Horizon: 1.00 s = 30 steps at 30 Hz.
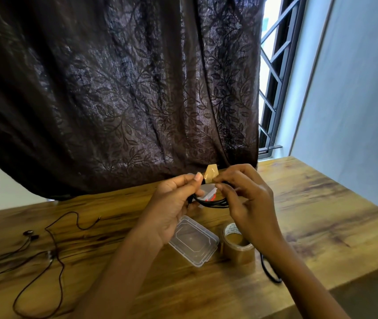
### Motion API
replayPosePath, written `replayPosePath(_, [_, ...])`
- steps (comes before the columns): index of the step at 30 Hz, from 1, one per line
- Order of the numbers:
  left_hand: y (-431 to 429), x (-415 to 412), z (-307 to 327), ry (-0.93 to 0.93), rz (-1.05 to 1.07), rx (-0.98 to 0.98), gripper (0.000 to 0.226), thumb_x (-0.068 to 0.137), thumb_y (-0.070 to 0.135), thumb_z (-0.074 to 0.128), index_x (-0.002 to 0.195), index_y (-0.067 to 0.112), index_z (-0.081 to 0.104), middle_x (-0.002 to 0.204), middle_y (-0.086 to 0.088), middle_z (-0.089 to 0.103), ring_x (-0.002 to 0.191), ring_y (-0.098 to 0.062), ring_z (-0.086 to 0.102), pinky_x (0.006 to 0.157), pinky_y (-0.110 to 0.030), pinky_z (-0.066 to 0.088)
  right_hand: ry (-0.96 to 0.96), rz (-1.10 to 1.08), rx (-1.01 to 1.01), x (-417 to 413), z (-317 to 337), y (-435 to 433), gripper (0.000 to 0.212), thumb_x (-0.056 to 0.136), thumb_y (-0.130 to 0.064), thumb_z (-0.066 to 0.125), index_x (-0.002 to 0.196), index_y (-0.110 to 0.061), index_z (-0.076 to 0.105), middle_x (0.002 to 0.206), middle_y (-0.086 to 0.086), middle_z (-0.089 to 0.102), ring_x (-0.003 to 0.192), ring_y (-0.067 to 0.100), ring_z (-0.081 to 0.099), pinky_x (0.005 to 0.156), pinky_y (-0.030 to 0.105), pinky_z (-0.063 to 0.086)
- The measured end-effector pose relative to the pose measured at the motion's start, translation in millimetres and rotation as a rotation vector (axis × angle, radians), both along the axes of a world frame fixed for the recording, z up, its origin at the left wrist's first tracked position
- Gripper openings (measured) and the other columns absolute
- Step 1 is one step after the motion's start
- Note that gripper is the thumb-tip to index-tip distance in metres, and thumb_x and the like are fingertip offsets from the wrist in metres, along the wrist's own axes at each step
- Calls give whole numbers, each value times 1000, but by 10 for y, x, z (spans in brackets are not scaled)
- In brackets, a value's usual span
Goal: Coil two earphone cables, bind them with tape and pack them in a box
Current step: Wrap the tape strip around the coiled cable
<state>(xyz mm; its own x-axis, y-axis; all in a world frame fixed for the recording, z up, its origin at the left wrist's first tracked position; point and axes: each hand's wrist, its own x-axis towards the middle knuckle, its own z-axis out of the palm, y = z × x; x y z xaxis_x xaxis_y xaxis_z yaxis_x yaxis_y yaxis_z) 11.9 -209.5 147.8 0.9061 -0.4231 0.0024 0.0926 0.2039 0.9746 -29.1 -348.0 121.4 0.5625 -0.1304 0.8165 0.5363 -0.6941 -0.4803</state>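
My left hand (175, 203) and my right hand (247, 199) hold a coiled black earphone cable (213, 203) between them above the table. A short piece of brown tape (211, 173) sticks up from the coil, pinched between my fingertips. A second, uncoiled dark earphone cable (52, 252) lies spread over the left of the wooden table (321, 203). A clear plastic lid (193, 240) lies under my hands, and a roll of brown tape (237, 245) stands just right of it. The clear box (208, 192) is mostly hidden behind my hands.
A dark leaf-patterned curtain (119, 93) hangs behind the table's far edge. A barred window (273, 77) and a pale wall lie at the right. A black cable loop (270, 272) shows beneath my right forearm, near the table's front right edge.
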Motion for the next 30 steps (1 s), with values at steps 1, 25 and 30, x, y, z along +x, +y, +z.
replayPosePath(1, [0, -3, -1, -8, 9, 5, 12, 88, 20, 57, 84, 12, 64, 58, 6, 63, 65, -8, 59, 68, -24, 50, 5, -1, -4, -4, 5, 2, 14, 84, -5, 58, 93, -6, 69, 94, -2, 55, 85, 6, 55, 69, 12, 47])
replayPosePath(25, [33, 29, 7, -872, 251, 645, 16, 91, 17, 54, 92, 11, 69, 73, 12, 55, 68, -1, 50, 60, -8, 36, 300, -13, -94, 95, 79, -14, 10, 90, 1, 51, 89, -3, 60, 81, -7, 38, 73, -1, 41, 68, 1, 34])
replayPosePath(30, [100, 59, 19, -542, 20, 545, 24, 95, 20, 46, 77, 19, 62, 77, -12, 60, 70, -13, 49, 63, -19, 38, 434, 221, 47, 120, 134, -94, 21, 90, -1, 51, 90, -20, 59, 88, -3, 55, 82, 13, 55, 73, 16, 45])
